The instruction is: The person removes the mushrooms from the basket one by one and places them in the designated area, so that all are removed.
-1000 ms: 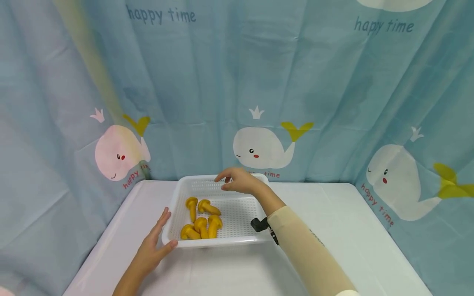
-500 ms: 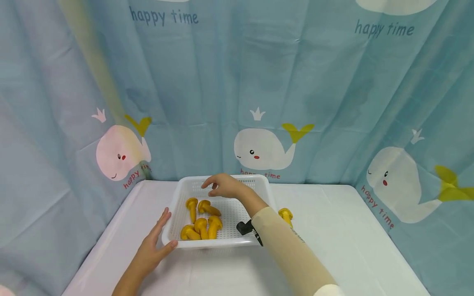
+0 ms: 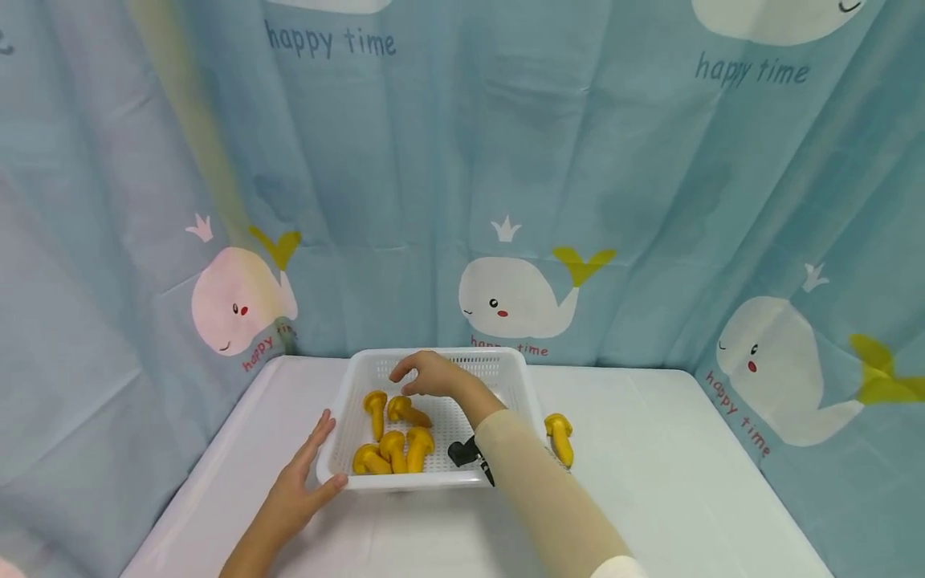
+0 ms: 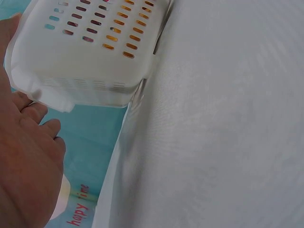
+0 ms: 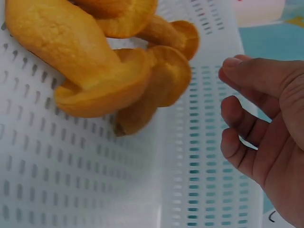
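Observation:
A white perforated plastic basket (image 3: 433, 481) stands on the table with several yellow-brown mushrooms (image 3: 393, 449) lying in its left half. My left hand (image 3: 291, 496) rests at the basket's front left corner, its thumb along the front rim and its fingers stretched up the left side. Over the back of the basket hovers my right hand (image 3: 431, 374), fingers loosely bent, above and right of a tilted mushroom (image 3: 408, 411). In the right wrist view nothing lies between the fingers of this right hand (image 5: 270, 109). Outside the basket, on its right, lies one more mushroom (image 3: 560, 439).
The white tabletop (image 3: 636, 433) runs out to both sides of the basket. Behind and beside it hangs a blue curtain (image 3: 405, 201) printed with whales. My right sleeve (image 3: 549, 498) passes over the basket's front right corner, hiding it.
My right hand has moved left and lower over the basket, and the sleeve's shift uncovers the mushroom on the right. The left hand stays at the corner; the head view tilts up slightly.

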`<control>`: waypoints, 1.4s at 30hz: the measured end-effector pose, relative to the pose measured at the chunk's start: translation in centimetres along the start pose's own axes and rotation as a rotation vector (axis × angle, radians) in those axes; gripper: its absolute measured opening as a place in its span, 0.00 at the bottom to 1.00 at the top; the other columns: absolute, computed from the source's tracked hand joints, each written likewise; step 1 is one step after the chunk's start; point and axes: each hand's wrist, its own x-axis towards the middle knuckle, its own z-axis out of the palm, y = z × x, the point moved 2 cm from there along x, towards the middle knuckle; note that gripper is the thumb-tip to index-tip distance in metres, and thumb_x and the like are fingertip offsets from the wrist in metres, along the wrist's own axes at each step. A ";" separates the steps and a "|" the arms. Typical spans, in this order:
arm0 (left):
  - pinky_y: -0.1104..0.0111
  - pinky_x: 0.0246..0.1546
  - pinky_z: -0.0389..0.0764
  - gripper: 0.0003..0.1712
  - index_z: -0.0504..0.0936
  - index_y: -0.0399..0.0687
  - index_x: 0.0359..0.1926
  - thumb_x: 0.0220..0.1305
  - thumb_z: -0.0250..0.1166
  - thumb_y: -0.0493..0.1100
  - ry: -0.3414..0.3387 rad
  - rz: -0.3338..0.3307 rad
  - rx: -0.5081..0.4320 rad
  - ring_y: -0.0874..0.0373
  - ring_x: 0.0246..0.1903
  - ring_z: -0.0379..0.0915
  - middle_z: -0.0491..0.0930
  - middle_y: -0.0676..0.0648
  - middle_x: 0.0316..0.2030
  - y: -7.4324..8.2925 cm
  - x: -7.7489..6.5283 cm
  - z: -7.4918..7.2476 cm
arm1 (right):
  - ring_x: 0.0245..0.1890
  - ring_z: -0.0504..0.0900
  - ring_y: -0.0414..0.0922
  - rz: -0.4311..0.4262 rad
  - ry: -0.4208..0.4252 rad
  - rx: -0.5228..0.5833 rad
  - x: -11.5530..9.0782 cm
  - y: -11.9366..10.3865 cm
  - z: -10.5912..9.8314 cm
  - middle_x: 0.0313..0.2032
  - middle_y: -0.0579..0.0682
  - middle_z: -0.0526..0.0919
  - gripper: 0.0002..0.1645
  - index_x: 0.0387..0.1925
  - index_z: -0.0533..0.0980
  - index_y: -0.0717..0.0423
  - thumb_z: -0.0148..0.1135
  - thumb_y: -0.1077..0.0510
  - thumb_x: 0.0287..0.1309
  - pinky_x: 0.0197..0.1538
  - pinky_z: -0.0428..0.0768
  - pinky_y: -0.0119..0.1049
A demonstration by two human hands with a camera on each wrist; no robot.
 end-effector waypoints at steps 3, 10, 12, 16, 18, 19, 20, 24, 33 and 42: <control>0.28 0.65 0.59 0.51 0.56 0.60 0.81 0.63 0.72 0.44 -0.007 -0.019 0.000 0.82 0.73 0.36 0.46 0.50 0.82 -0.2 -0.5 0.3 | 0.45 0.84 0.44 0.029 -0.013 0.014 0.0 0.6 1.2 0.56 0.48 0.84 0.16 0.55 0.84 0.50 0.67 0.60 0.66 0.47 0.87 0.33; 0.71 0.75 0.51 0.49 0.56 0.60 0.81 0.65 0.71 0.45 -0.027 0.004 0.005 0.74 0.77 0.37 0.46 0.51 0.82 0.1 -0.7 0.9 | 0.41 0.85 0.45 0.070 -0.019 -0.019 -0.1 1.9 2.1 0.56 0.48 0.85 0.18 0.56 0.84 0.53 0.67 0.63 0.65 0.41 0.88 0.32; 0.83 0.67 0.45 0.49 0.56 0.61 0.81 0.65 0.71 0.46 -0.018 0.006 0.018 0.71 0.78 0.38 0.47 0.52 0.82 0.2 -0.6 0.7 | 0.41 0.86 0.48 0.065 -0.028 -0.020 0.2 1.9 2.0 0.57 0.50 0.85 0.19 0.57 0.83 0.53 0.67 0.63 0.65 0.40 0.87 0.32; 0.85 0.65 0.45 0.49 0.56 0.61 0.81 0.64 0.72 0.45 -0.009 0.017 0.026 0.69 0.79 0.39 0.47 0.52 0.82 0.6 -0.2 0.1 | 0.36 0.85 0.50 0.067 -0.043 -0.003 0.7 1.7 1.8 0.58 0.52 0.84 0.19 0.57 0.83 0.54 0.67 0.62 0.65 0.39 0.87 0.34; 0.76 0.71 0.49 0.50 0.56 0.60 0.81 0.63 0.72 0.45 -0.010 0.012 0.035 0.68 0.79 0.39 0.47 0.51 0.82 0.7 -0.1 0.0 | 0.33 0.83 0.50 0.077 -0.047 0.011 0.8 1.7 1.8 0.57 0.53 0.84 0.19 0.57 0.83 0.54 0.67 0.62 0.65 0.38 0.86 0.36; 0.70 0.74 0.53 0.50 0.56 0.60 0.81 0.63 0.72 0.45 -0.010 0.013 0.034 0.67 0.79 0.39 0.47 0.51 0.82 0.7 0.0 -0.1 | 0.31 0.82 0.50 0.075 -0.051 0.020 0.9 1.7 1.9 0.57 0.53 0.84 0.18 0.57 0.83 0.55 0.67 0.63 0.65 0.36 0.85 0.36; 0.62 0.75 0.55 0.50 0.56 0.60 0.81 0.63 0.72 0.45 -0.011 0.010 0.035 0.66 0.79 0.40 0.47 0.51 0.82 0.6 0.0 -0.1 | 0.29 0.80 0.51 0.076 -0.057 0.030 0.9 1.7 2.0 0.57 0.54 0.84 0.18 0.57 0.83 0.55 0.66 0.63 0.66 0.35 0.85 0.37; 0.51 0.74 0.56 0.51 0.55 0.63 0.81 0.63 0.73 0.45 -0.011 0.000 0.041 0.62 0.80 0.41 0.46 0.54 0.82 0.1 -0.1 -0.2 | 0.23 0.74 0.50 0.072 -0.092 0.045 1.2 1.6 2.4 0.55 0.52 0.85 0.18 0.57 0.83 0.55 0.64 0.64 0.67 0.29 0.81 0.37; 0.57 0.74 0.55 0.50 0.56 0.63 0.81 0.63 0.73 0.46 0.002 -0.005 0.033 0.70 0.79 0.40 0.48 0.51 0.82 0.1 -0.4 -0.4 | 0.19 0.68 0.46 0.090 -0.106 0.036 2.0 1.5 3.0 0.50 0.46 0.86 0.15 0.53 0.85 0.53 0.65 0.64 0.66 0.27 0.77 0.35; 0.29 0.68 0.58 0.50 0.57 0.60 0.80 0.63 0.72 0.47 0.001 -0.016 0.008 0.44 0.79 0.43 0.47 0.50 0.82 0.5 -0.3 -0.3 | 0.41 0.80 0.41 0.051 -0.078 -0.019 2.3 1.5 2.5 0.49 0.41 0.85 0.11 0.49 0.86 0.46 0.63 0.60 0.69 0.42 0.86 0.34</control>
